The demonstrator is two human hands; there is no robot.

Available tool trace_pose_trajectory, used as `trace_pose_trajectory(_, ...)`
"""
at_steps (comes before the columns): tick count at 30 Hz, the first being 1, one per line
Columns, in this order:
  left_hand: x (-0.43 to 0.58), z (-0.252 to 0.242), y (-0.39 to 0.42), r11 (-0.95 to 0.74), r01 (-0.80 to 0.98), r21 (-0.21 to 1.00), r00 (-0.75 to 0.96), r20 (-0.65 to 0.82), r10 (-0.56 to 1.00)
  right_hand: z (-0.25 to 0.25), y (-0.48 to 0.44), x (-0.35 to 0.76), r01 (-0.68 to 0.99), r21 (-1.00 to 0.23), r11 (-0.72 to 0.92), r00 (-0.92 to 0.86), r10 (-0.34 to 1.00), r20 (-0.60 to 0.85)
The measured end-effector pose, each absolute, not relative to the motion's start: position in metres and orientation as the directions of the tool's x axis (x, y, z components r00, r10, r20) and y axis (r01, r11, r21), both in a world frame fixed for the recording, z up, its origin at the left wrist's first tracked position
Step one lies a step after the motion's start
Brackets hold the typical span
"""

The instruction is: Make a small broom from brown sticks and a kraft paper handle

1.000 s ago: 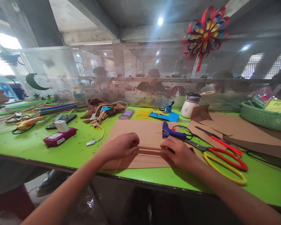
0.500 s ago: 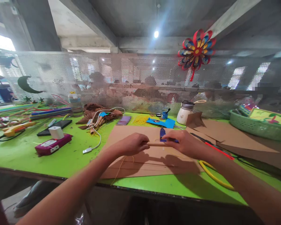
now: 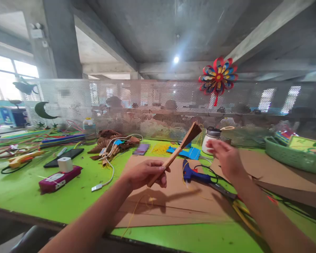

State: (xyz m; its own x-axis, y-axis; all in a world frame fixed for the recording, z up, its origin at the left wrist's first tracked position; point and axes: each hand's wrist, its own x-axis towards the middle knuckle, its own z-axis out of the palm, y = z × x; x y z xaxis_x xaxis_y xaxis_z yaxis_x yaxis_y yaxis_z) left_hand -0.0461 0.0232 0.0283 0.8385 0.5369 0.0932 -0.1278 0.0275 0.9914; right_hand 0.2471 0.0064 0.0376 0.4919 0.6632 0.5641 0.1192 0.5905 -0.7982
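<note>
My left hand (image 3: 149, 173) is closed round the lower part of a brown cardboard stick (image 3: 179, 149), which tilts up to the right and flares into a fan-like tip. My right hand (image 3: 225, 154) is raised in front of a white jar (image 3: 208, 140); its fingers are blurred, curled close together, and whether they pinch a thin yellow strand is too small to tell. Below and between the hands, a blue glue gun (image 3: 196, 175) lies on a brown cardboard sheet (image 3: 171, 207).
Yellow-handled scissors (image 3: 243, 216) lie at the right, near a green basket (image 3: 292, 156). Further left are a magenta power strip (image 3: 60, 180), a dark phone (image 3: 64, 157) and a bundled brown paper piece (image 3: 107, 144). A perforated screen (image 3: 147, 91) stands behind the table.
My right hand has come off the stick and moved up to the right. My left hand still holds the stick, now tilted with its flared tip showing. The view has tipped upward.
</note>
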Motion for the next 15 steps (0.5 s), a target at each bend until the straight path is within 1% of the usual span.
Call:
trace_pose_trajectory(2,-0.039,0.028,0.022,0.053,-0.155,0.987,0.846,0.105,0.523,0.027,0.006,0.238,0.067,-0.822,0.566,0.339,0.762,0.552)
trace_pose_trajectory(4,-0.031,0.028,0.020,0.077,-0.183,0.980,0.853,0.120,0.508,0.024,0.002,0.230,0.030,-0.836,0.547,0.216,0.814,0.540)
trace_pose_trajectory(7,-0.020,0.027,0.017,0.114,-0.210,0.971,0.868,0.131,0.478,0.025,-0.006,0.221,-0.047,-0.875,0.482,0.073,0.875,0.479)
trace_pose_trajectory(10,-0.013,0.024,0.014,0.146,-0.225,0.963,0.874,0.133,0.468,0.025,-0.012,0.215,-0.087,-0.909,0.408,0.031,0.913,0.407)
trace_pose_trajectory(15,-0.011,0.014,0.014,0.194,-0.272,0.943,0.840,0.133,0.526,0.025,-0.020,0.210,-0.042,-0.937,0.348,0.000,0.937,0.348)
